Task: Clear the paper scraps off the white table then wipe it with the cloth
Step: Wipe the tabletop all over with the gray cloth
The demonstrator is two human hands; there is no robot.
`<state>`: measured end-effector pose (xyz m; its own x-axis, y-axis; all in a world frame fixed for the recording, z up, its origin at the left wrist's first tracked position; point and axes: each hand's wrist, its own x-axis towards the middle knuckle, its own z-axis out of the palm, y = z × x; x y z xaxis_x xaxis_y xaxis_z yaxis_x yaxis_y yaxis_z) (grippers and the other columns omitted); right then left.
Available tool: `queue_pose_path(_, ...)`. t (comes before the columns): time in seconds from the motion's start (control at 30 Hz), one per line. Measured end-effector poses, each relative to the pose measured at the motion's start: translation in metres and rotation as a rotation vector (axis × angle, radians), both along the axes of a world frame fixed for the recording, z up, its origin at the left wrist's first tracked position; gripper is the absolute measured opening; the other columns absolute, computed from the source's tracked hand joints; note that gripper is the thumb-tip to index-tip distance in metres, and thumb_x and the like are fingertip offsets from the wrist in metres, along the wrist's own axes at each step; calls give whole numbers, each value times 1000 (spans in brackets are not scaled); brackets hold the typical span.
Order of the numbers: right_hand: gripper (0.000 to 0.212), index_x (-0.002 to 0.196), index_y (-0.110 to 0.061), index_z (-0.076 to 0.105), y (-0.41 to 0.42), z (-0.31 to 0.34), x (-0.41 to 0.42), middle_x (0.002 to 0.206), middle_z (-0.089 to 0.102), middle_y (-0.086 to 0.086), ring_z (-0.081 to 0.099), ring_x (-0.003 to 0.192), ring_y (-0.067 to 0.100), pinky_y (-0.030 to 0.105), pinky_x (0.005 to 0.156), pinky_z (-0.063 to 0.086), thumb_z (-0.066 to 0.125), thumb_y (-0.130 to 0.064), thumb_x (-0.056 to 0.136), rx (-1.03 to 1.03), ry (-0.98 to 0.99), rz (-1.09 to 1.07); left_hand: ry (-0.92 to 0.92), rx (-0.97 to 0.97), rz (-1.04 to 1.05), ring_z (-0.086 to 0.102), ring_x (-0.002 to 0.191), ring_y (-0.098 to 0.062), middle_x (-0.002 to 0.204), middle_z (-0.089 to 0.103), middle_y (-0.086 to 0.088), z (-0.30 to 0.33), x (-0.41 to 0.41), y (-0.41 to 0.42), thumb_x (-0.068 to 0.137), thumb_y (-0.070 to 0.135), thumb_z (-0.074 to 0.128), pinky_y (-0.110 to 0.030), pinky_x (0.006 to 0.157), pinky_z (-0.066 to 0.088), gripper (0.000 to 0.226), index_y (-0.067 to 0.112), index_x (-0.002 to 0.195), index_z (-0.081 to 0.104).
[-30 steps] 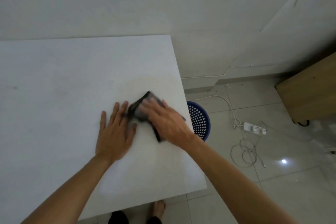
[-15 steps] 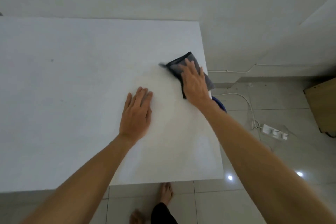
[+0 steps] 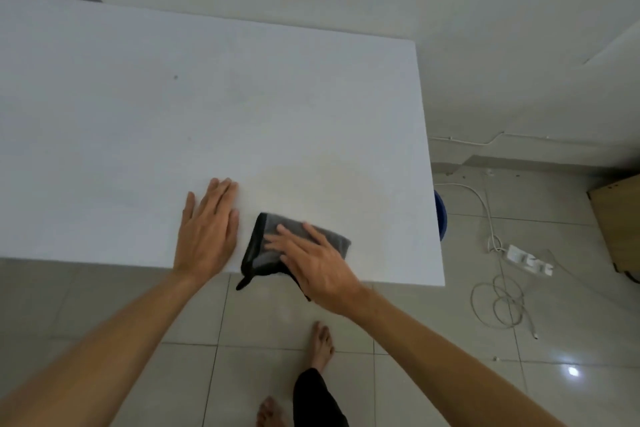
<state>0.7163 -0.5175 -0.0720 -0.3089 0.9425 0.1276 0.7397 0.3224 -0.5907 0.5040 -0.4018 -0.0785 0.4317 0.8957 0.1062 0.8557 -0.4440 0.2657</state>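
1. My right fingers (image 3: 289,236) are lying straight and slightly spread, pressing flat on the grey cloth (image 3: 332,237); nothing is being pinched or curled around.
2. My right hand (image 3: 311,262) is covering the middle and lower right part of the cloth, with the wrist hanging past the table's near edge, just right of the frame's centre.
3. The cloth is lying folded on the white table (image 3: 173,114) at its near edge, a little below the centre of the frame. Its dark-trimmed left side is showing beside my fingertips, and one dark corner is drooping over the edge toward the floor.
4. My left fingers (image 3: 216,194) are resting straight and close together, the thumb set a little apart, flat on the bare tabletop.
5. My left hand (image 3: 206,232) is sitting just left of the cloth, near it but not touching it, holding nothing.
6. Both my forearms are reaching up from the lower corners of the frame.
7. I am seeing no paper scraps on the tabletop, only a tiny dark speck (image 3: 175,77) in the upper left.
8. A faint yellowish patch is showing on the table just above the cloth.
9. A sliver of a blue basket (image 3: 440,215) is peeking out past the table's right edge.
10. On the tiled floor at the right, a white power strip (image 3: 528,262) and a looped white cable (image 3: 498,302) are lying near a wooden cabinet (image 3: 620,222) at the frame's right edge.
11. My bare feet (image 3: 320,345) are standing on the tiles at the bottom centre.
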Motion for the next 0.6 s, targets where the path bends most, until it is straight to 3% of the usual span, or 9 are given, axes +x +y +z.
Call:
queue_pose_path(0.07, 32, 134, -15, 61, -9, 19, -5, 140, 63, 0, 55, 134, 17, 44, 114, 40, 39, -19, 111, -78, 196, -68, 13, 15, -25, 30, 149, -23, 156, 42, -7, 1, -20, -14, 105, 29, 27, -52, 121, 20, 51, 8, 150, 41)
queue_pose_path(0.13, 32, 133, -17, 62, -2, 38, 8, 136, 65, 0, 61, 126, 16, 44, 107, 47, 39, -21, 110, -47, 355, -288, 14, 23, -20, 30, 149, -23, 156, 43, -6, -1, -35, -23, 105, 28, 30, -52, 120, 21, 50, 10, 149, 42)
queue_pose_path(0.2, 33, 135, -20, 58, 15, 40, 35, 138, 62, -1, 60, 125, 18, 47, 107, 48, 35, -23, 112, 27, 314, -499, 10, 3, -10, 30, 149, -23, 156, 43, -5, -3, -45, -31, 105, 29, 29, -52, 121, 21, 50, 11, 148, 45)
queue_pose_path(0.33, 43, 150, -14, 42, 37, 11, 56, 163, 36, 8, 21, 155, 30, 52, 127, 7, 24, -26, 113, -89, -39, -632, -11, -98, 8, 20, 152, -21, 163, 29, -3, -5, -44, -47, 106, 36, 21, -53, 122, 16, 55, 12, 153, 36)
queue_pose_path(0.4, 45, 154, -9, 39, 27, -6, 30, 162, 37, 11, 24, 154, 30, 50, 127, 3, 30, -20, 112, -49, -128, -582, -55, -139, 55, 15, 154, -22, 165, 24, -3, -4, -36, -51, 108, 36, 23, -55, 122, 13, 54, 11, 154, 32)
queue_pose_path(0.5, 40, 147, 0, 50, -8, -19, -22, 152, 53, 11, 45, 144, 28, 52, 124, 23, 43, -8, 108, 129, -133, -288, -80, -168, 113, 15, 154, -25, 165, 23, -5, -3, -25, -51, 108, 34, 27, -59, 121, 11, 52, 10, 153, 34)
queue_pose_path(0.53, 36, 142, 1, 54, -25, -19, -37, 142, 62, 10, 55, 134, 26, 47, 119, 34, 44, -9, 109, 158, -97, -205, -81, -169, 122, 16, 153, -25, 164, 25, -5, -2, -23, -51, 107, 34, 25, -59, 120, 11, 52, 10, 152, 35)
queue_pose_path(0.6, 28, 128, -9, 59, -48, 6, -50, 104, 74, 5, 69, 91, 21, 33, 86, 51, 39, -18, 112, 43, 113, -189, -87, -162, 118, 17, 153, -25, 163, 27, -5, -3, -20, -49, 105, 32, 24, -61, 119, 12, 52, 9, 151, 36)
